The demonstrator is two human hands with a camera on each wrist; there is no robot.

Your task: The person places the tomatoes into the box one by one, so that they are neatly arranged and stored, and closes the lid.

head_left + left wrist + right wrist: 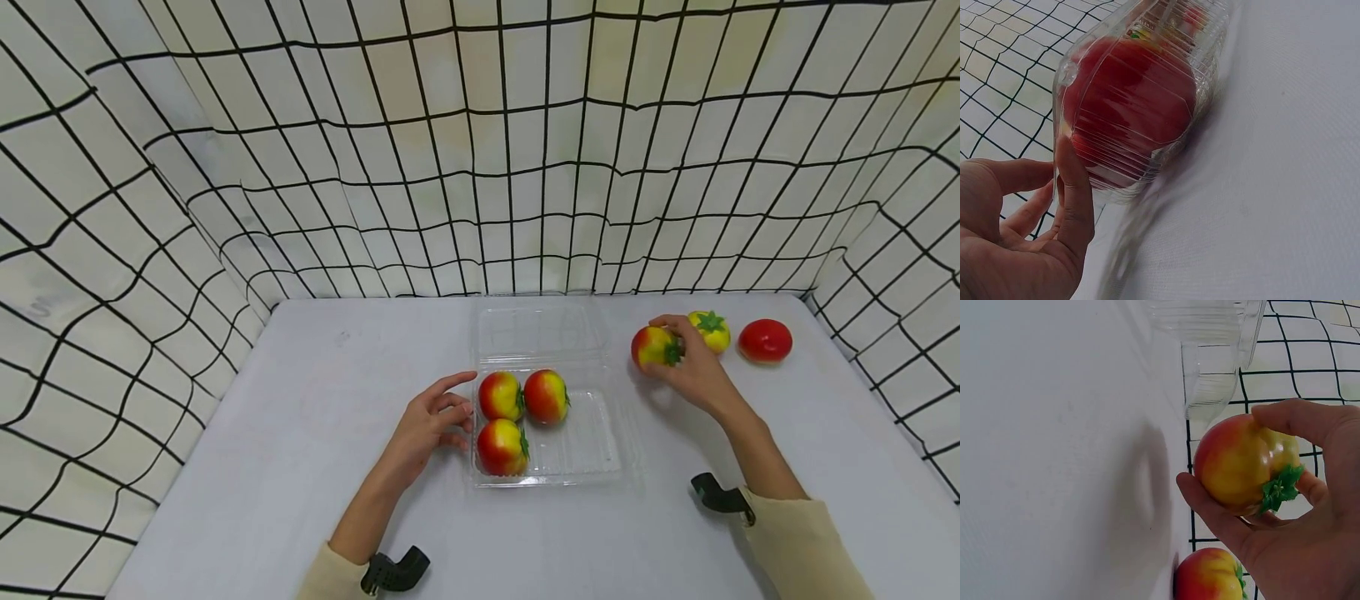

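Note:
A clear plastic box (576, 454) lies with its lid folded back, and three red-and-yellow toy tomatoes (546, 397) sit in its left part. My left hand (427, 429) is at the box's left side. In the left wrist view, its thumb and a finger pinch the thin rim of the box (1129, 94). To the right of the box, my right hand (693, 367) holds another toy tomato (1244, 464) just above the table, its green leaves turned toward the palm. Behind this hand lies a yellow-looking tomato (709, 330), partly covered.
A smooth red tomato (765, 341) lies at the far right of the white table (337, 500). The raised clear lid (540, 329) reaches toward the back edge. Black netting over pale walls (525, 167) stands at the back and both sides.

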